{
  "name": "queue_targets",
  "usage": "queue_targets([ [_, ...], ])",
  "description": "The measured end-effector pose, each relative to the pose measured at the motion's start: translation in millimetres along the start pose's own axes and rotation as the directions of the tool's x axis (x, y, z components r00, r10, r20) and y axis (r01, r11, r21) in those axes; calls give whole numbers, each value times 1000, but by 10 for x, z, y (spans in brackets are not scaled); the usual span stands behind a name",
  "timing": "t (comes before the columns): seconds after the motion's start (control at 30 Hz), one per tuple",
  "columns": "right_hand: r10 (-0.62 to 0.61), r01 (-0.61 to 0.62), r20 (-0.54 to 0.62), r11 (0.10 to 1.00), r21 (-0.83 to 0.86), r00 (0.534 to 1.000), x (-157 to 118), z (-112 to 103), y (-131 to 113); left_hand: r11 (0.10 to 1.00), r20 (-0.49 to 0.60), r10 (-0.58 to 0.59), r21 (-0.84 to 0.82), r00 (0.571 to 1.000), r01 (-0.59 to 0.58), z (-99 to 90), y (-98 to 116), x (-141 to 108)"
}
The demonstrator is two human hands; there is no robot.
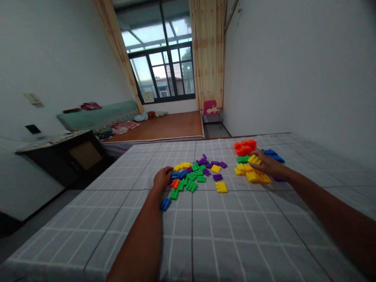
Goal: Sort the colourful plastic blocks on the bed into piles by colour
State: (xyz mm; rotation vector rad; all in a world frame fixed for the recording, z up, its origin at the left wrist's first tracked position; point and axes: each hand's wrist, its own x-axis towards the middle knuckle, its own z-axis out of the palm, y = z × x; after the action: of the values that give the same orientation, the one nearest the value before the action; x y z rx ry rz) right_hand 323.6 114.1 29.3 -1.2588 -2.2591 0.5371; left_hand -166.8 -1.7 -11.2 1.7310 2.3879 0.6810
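My right hand (264,163) is closed on a yellow block (254,159), just above a pile of yellow blocks (258,177). Beside that pile lie orange-red blocks (245,147), green blocks (243,159) and blue blocks (273,155). My left hand (163,177) rests at the left edge of a loose mixed spread, its fingertips at some blue blocks (178,174); whether it grips one is hidden. The spread also has green blocks (191,186), purple blocks (217,177), an orange block (175,183) and yellow blocks (221,187). One blue piece (165,204) lies nearest me.
A grey checked cloth (141,235) covers the table. Beyond its far edge are a low brown bed (173,123) and a pink chair (210,106). A dark cabinet (85,156) stands at the left, and a white wall (299,78) runs along the right.
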Motion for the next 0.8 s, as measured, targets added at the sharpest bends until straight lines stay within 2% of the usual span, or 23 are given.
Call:
queue_targets([
  [0.2, -154, 148, -30, 980, -135, 988, -143, 2, 221, 1000, -10, -9, -6, 1000, 9, 5, -6, -24],
  [0.33, -190, 171, -73, 963, -206, 979, -191, -64, 454, 1000, -12, -4, -10, 1000, 4, -11, 12, -48],
  [0.5, -127, 113, -72, 978, -177, 989, -267, -96, 682, 1000, -7, -22, -14, 1000, 22, -9, 8, -47],
  [0.67, -189, 182, -33, 970, -159, 981, -279, -117, 698, 1000, -25, -2, -27, 1000, 2, -10, 4, -60],
  [0.8, -140, 141, 17, 983, -121, 990, -281, -136, 702, 1000, -14, -3, -24, 1000, 3, -18, 10, -64],
])
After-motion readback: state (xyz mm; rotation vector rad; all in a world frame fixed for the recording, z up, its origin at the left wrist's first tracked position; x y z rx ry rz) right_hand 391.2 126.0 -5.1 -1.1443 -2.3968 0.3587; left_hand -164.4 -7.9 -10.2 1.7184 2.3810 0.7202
